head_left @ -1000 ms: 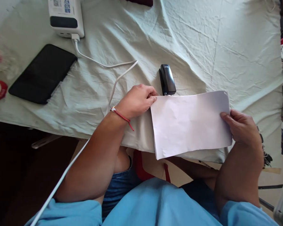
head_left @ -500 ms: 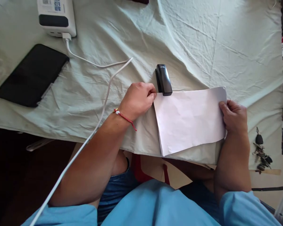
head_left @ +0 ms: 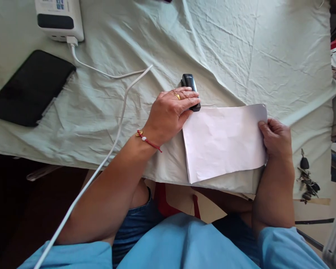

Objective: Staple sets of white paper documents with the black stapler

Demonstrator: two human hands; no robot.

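My left hand [head_left: 170, 110] lies over a small black stapler [head_left: 189, 80], its fingers across the top and its thumb by the front end. The stapler's front meets the upper left corner of a stack of white paper sheets [head_left: 224, 142]. Part of the stapler is hidden under the fingers, so whether the paper sits in its jaw cannot be made out. At the stack's right edge my right hand [head_left: 277, 136] pinches the sheets, thumb on top and fingers beneath.
A white power bank [head_left: 58, 28] with a plugged-in white cable [head_left: 123, 108] stands at the upper left; the cable crosses over my left arm side. A black tablet-like slab [head_left: 33, 87] lies below it. Keys [head_left: 306, 175] rest at the right on the pale tablecloth [head_left: 226, 48].
My left hand has moved from the paper's upper left corner up onto the stapler. The right hand still holds the sheets. The whole view has shifted slightly.
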